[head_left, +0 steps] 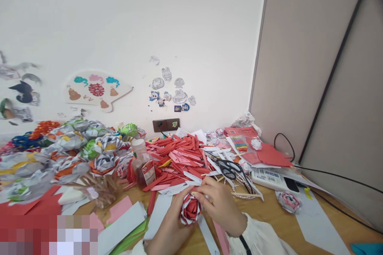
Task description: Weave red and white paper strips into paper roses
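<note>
A red and white folded paper flower [190, 210] is held between my hands, low in the middle of the view. My left hand [171, 223] wraps round its left side and underside. The fingers of my right hand [218, 203] are closed at the flower's upper right edge, pinching there; whether a paper strip is between the fingertips is hidden. Just beyond the hands lies a heap of folded red and pink paper strips [182, 155]. White paper strips [206, 233] lie beneath the flower.
Many finished paper flowers [101, 143] fill the left side. A jar [140, 155] stands beside the strip heap. Black-handled scissors [229, 169] and bead strings lie to the right, near a red paper stack [272, 155]. Another paper flower [289, 202] sits at far right, with cables behind.
</note>
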Action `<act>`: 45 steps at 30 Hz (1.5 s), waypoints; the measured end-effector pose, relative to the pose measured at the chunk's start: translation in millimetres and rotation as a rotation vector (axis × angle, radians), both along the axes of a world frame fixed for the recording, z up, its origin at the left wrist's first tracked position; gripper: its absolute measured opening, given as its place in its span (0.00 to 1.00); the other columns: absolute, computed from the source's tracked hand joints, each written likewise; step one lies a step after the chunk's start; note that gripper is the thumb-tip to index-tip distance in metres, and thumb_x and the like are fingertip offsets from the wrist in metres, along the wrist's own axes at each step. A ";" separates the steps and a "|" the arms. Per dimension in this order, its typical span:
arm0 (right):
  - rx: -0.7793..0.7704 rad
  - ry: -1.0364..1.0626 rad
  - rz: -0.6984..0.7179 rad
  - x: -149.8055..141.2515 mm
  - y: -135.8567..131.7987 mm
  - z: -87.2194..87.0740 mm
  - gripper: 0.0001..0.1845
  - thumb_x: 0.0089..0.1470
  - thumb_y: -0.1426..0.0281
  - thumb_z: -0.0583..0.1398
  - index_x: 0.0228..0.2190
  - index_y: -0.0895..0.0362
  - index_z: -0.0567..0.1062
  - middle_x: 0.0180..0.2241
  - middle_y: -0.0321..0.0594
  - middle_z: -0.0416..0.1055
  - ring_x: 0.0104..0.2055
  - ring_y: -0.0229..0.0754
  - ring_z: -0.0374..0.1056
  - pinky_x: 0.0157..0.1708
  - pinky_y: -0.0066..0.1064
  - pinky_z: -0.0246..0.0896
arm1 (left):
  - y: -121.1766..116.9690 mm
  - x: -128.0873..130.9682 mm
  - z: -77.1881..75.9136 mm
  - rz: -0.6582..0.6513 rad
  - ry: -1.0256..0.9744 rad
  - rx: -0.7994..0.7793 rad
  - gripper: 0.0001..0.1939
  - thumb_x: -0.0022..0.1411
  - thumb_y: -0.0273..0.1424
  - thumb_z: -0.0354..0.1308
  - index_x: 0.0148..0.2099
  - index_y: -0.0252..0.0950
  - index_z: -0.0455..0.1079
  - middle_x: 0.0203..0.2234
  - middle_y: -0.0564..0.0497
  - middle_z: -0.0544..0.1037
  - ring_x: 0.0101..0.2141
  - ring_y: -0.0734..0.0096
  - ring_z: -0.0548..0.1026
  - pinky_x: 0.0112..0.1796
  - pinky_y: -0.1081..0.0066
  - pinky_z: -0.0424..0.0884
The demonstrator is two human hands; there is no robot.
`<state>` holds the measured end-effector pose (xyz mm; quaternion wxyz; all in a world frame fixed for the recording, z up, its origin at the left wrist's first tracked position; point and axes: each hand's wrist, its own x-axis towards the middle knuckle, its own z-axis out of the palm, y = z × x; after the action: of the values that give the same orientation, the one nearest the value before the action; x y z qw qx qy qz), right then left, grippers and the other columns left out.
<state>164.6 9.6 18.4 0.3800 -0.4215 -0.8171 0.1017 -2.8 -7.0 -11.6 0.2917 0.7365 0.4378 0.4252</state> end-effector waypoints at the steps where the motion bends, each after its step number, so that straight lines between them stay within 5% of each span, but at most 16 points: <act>1: -0.004 -0.009 -0.005 0.1 -0.3 0.5 0.13 0.59 0.67 0.53 0.30 0.54 0.76 0.30 0.36 0.66 0.31 0.37 0.65 0.30 0.27 0.54 | -0.4 -0.1 0.5 -0.008 0.002 0.002 0.31 0.48 0.18 0.54 0.56 0.37 0.60 0.53 0.43 0.69 0.54 0.59 0.65 0.54 0.62 0.61; 15: -0.038 -0.008 0.023 2.9 0.6 0.3 0.11 0.58 0.65 0.54 0.40 0.52 0.74 0.35 0.37 0.64 0.35 0.38 0.65 0.35 0.28 0.58 | -0.4 -0.9 0.0 -0.008 -0.018 0.028 0.34 0.46 0.17 0.55 0.57 0.39 0.60 0.54 0.43 0.68 0.55 0.56 0.65 0.55 0.59 0.61; 22: -0.101 0.095 0.094 2.8 0.6 3.8 0.14 0.60 0.66 0.52 0.39 0.54 0.76 0.30 0.37 0.65 0.32 0.37 0.65 0.32 0.26 0.58 | -1.6 -1.3 1.2 -0.037 -0.005 0.048 0.34 0.47 0.17 0.55 0.58 0.39 0.59 0.55 0.43 0.68 0.55 0.58 0.64 0.55 0.60 0.61; 31: 0.140 0.034 -0.002 -0.7 1.0 -6.0 0.15 0.62 0.65 0.48 0.42 0.55 0.72 0.31 0.40 0.74 0.33 0.41 0.69 0.31 0.29 0.59 | -0.3 -2.4 -5.0 -0.033 0.008 0.060 0.36 0.46 0.16 0.55 0.59 0.40 0.58 0.57 0.44 0.66 0.57 0.56 0.62 0.56 0.57 0.58; 38: 0.204 -0.044 -0.031 -3.0 1.9 -11.7 0.22 0.64 0.62 0.42 0.29 0.55 0.70 0.25 0.38 0.72 0.27 0.39 0.68 0.27 0.29 0.56 | -1.2 -3.0 -3.5 -0.016 -0.001 0.047 0.37 0.44 0.16 0.54 0.59 0.40 0.59 0.56 0.45 0.67 0.56 0.56 0.62 0.56 0.57 0.58; 45: 0.229 0.017 -0.006 -3.7 2.2 -15.2 0.19 0.64 0.63 0.44 0.32 0.55 0.70 0.28 0.37 0.73 0.29 0.38 0.69 0.29 0.28 0.58 | -2.5 -2.2 -2.0 -0.019 0.023 0.025 0.36 0.46 0.17 0.54 0.59 0.38 0.58 0.58 0.43 0.64 0.57 0.55 0.61 0.57 0.57 0.57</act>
<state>160.9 11.7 3.2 0.4328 -0.3770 -0.8188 0.0097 -5.0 -9.5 -13.6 0.2816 0.7491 0.4287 0.4193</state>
